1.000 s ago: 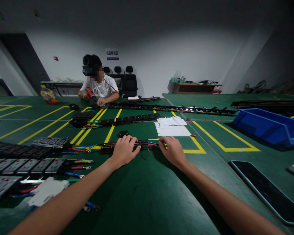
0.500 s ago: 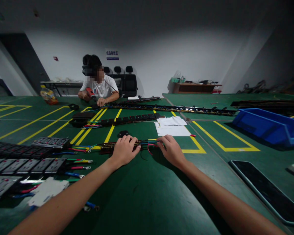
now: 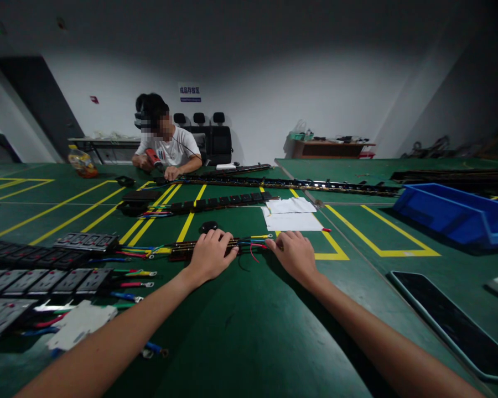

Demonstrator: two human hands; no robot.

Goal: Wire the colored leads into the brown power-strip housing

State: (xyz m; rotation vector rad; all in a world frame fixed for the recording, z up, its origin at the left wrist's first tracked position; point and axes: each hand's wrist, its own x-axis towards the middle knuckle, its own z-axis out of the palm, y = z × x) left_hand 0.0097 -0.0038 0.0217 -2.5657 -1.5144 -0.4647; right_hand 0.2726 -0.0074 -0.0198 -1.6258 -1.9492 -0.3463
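My left hand is closed over a long dark strip with brass-coloured rails, holding it down on the green table. Coloured wires come out of the strip's right end towards my right hand. The fingers of that hand are bent together at the tips of the blue and red wires; the exact pinch is partly hidden. A yellow wire with a ring terminal lies free just behind those fingertips. A thin red wire curls down in front of the bundle.
Power socket strips with lugged wires lie at left. White paper and a dark round object are behind my hands. A blue bin and a phone are at right. Across the table, a person holds a red power drill.
My right hand has shifted slightly right, and the yellow wire's ring terminal now shows beside its fingertips. My left hand has stayed on the strip. The person opposite has moved their head slightly.
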